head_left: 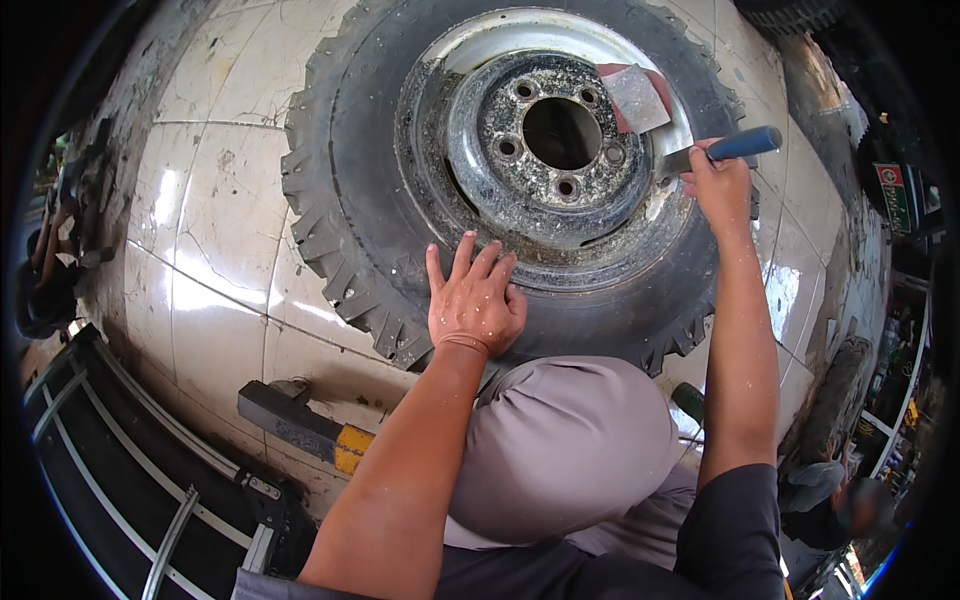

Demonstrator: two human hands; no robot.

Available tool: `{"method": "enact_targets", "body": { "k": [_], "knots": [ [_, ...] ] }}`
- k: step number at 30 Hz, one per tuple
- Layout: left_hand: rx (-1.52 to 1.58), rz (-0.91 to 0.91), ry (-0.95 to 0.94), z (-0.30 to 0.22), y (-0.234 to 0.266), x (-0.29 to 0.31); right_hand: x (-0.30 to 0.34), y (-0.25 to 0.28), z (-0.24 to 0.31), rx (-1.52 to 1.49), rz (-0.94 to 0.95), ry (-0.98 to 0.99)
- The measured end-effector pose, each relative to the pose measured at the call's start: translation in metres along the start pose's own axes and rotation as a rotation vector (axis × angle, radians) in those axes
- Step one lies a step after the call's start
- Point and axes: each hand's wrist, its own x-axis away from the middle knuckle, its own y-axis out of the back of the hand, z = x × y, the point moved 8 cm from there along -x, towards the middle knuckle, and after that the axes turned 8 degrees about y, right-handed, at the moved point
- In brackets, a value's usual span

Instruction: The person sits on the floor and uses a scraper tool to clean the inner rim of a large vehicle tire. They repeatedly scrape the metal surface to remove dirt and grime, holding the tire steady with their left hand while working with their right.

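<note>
With left hand [478,300], empty, fingers moderately spread, resting palm-down on chunky-treaded black rubber tyre [365,190], probably for bracing and steadying. Ahead-right of left hand, inside tyre: scuffed, grimy silver-grey round steel wheel [515,120]. On wheel, ahead-left of right hand [720,185]: grey-and-red sandpaper-like sheet [640,98], presumably parked within reach. In right hand, closed around neck: blue-handled flat metal scraper [743,144], blade toward wheel edge, likely for control.
</note>
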Motion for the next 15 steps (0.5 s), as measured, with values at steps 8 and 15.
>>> {"method": "enact_targets", "body": {
  "k": [8, 15],
  "knots": [
    [0.017, -0.008, 0.0, 0.002, -0.002, 0.002, -0.005, -0.004, -0.01, 0.0, 0.037, 0.074],
    [0.027, 0.013, 0.007, -0.003, 0.001, 0.003, 0.002, -0.01, -0.03, 0.201, 0.085, 0.039]
  ]
}}
